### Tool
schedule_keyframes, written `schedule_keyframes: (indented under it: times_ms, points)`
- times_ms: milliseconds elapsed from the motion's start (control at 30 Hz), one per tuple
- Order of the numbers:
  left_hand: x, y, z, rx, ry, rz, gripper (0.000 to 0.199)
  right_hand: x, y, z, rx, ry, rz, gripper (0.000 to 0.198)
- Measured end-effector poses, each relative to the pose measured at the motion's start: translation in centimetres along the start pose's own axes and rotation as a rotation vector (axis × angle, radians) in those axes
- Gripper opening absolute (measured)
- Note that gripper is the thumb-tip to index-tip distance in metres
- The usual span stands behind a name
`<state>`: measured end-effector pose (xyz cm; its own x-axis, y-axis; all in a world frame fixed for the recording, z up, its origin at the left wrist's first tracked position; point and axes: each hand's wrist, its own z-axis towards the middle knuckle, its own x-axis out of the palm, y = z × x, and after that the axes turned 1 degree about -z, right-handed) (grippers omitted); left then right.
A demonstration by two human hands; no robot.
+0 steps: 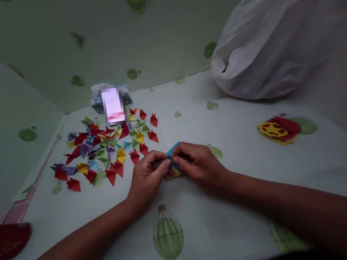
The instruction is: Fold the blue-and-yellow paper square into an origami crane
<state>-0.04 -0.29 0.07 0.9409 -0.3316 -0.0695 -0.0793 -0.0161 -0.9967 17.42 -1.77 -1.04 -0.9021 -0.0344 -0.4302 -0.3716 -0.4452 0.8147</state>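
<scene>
Blue paper piece [174,150] sits at centre of the sheet-covered surface [237,172], pinched between both hands, only its top corner showing; a bit of yellow shows under it, unclear if same piece. Left hand [148,178]: fingers curled closed, thumb and index tips nipping the paper's left edge. Right hand [197,163]: fingers likewise closed down on the right edge, tips touching the left hand's. Fold looks partway, shape not yet matching the finished ones. Just beyond-left: pile of folded paper triangles [108,150], red, yellow, purple, green, blue, dozens, so a good batch looks done. Behind the pile, a small pack [111,100], label blurred, likely the paper stock; can't tell how much remains. Right, well apart: flat red-and-yellow paper item [279,129]. Far right back: white plastic bag [276,33]. Lower left edge: dark red object [5,242], partly out of view.
</scene>
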Motion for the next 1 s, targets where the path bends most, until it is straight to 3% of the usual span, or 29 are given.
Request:
schedule_keyframes:
  times_ms: [200,500,700,1000]
  points:
    - [0.0,0.0,0.2,-0.043,-0.033,-0.083,0.027,-0.6,0.0,0.2,0.186,0.06,0.159,0.023]
    - [-0.1,0.6,0.1,-0.026,0.035,-0.097,0.021,-0.2,0.3,0.0,0.134,0.038,0.113,0.013]
    - [-0.4,0.9,0.4,0.039,-0.023,-0.076,0.021,-0.3,0.1,0.0,0.114,0.003,0.06,0.012]
    - [-0.4,0.5,0.3,0.057,-0.009,-0.043,0.02,-0.2,-0.4,0.1,-0.053,-0.031,-0.091,0.013]
